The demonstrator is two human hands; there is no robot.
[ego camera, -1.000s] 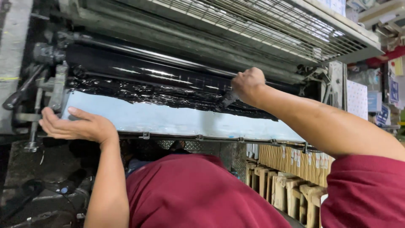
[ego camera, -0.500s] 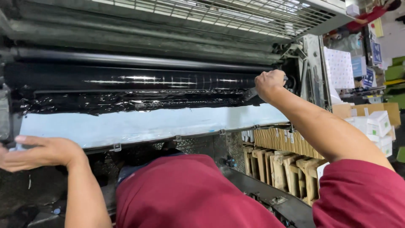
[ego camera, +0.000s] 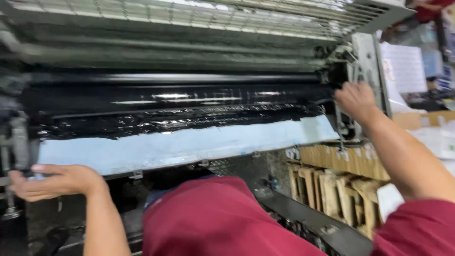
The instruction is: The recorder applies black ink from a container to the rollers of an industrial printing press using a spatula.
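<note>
In front of me is a printing machine with a long glossy black roller [ego camera: 189, 97] coated in black ink. Below it runs a pale blue tray plate [ego camera: 180, 144] smeared with ink along its upper edge. My left hand [ego camera: 57, 181] rests flat at the plate's lower left corner, fingers together. My right hand [ego camera: 356, 100] reaches to the roller's right end beside the grey side frame [ego camera: 367, 61], fingers curled; what they grip is hidden. My dark red shirt [ego camera: 213, 223] fills the lower middle.
A metal mesh guard [ego camera: 199, 14] is raised over the rollers. Wooden pallets [ego camera: 341, 189] stand on edge at the lower right. Cardboard boxes [ego camera: 426, 118] and stacked white sheets lie at the far right. Dark machine parts [ego camera: 14, 137] crowd the left end.
My right hand has travelled rightward along the roller to its right end. The view has swung to the right. My left hand stays at the plate's left corner.
</note>
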